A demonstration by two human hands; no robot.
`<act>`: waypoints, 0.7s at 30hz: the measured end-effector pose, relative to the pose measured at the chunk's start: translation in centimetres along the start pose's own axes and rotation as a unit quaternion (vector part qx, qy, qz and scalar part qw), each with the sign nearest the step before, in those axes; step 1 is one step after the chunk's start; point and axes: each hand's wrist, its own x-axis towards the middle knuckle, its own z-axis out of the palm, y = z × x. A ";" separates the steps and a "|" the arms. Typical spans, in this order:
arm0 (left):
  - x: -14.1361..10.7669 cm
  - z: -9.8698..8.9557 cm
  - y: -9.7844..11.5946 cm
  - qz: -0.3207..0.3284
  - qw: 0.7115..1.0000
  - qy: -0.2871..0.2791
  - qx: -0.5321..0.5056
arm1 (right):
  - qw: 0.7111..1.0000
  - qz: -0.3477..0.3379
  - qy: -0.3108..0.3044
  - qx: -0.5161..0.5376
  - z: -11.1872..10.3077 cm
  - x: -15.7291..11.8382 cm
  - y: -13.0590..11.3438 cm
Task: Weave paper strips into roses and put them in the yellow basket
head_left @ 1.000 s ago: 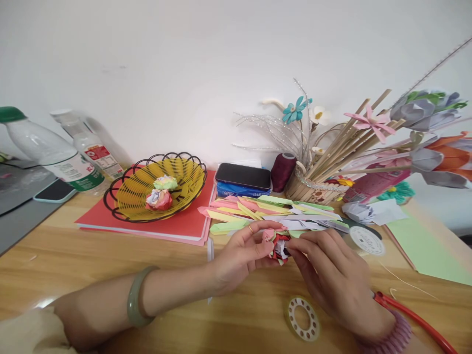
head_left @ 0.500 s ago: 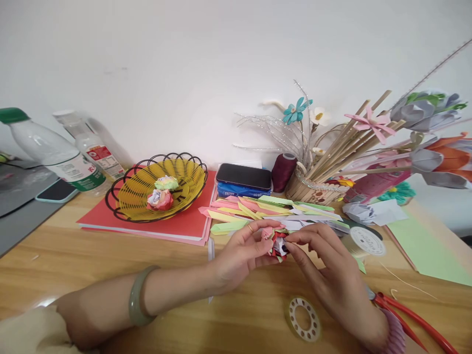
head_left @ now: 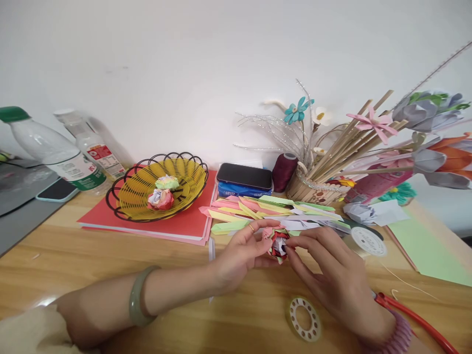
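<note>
On the brown wooden table (head_left: 92,255), the oval yellow wicker basket (head_left: 191,183) sits on the red rectangular paper stack (head_left: 184,228), left of the folded pastel paper strips (head_left: 265,210). Behind these, the black rectangular phone (head_left: 244,177) lies on the blue packet (head_left: 243,191); before them is the round red-and-white paper flower (head_left: 280,245).

The wood-grained table (head_left: 110,253) I'm watching remotely carries a stack of red paper (head_left: 190,223) at ten o'clock from its middle, with a grey mat (head_left: 24,216) farther out, nearer nine. A spread of folded paper strips (head_left: 254,209) and a maroon thread spool (head_left: 283,174) I place at one, a stick-sided pot (head_left: 313,194) at two. Thin pale thread (head_left: 409,283) trails at three; a tape roll (head_left: 294,327) and partly hidden red-handled tool (head_left: 416,316) lie around four.
</note>
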 end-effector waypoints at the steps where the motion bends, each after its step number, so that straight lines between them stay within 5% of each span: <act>1: 0.0 0.0 0.0 0.000 1.000 0.002 0.004 | 1.000 0.003 0.000 0.008 0.0 0.0 0.0; 11: 0.1 0.1 0.0 0.002 1.000 -0.004 0.027 | 1.000 -0.004 -0.019 0.025 0.3 -0.1 0.1; 21: 0.3 0.4 -0.3 0.014 0.987 0.077 0.137 | 0.986 0.067 -0.094 0.121 0.7 -0.1 -0.3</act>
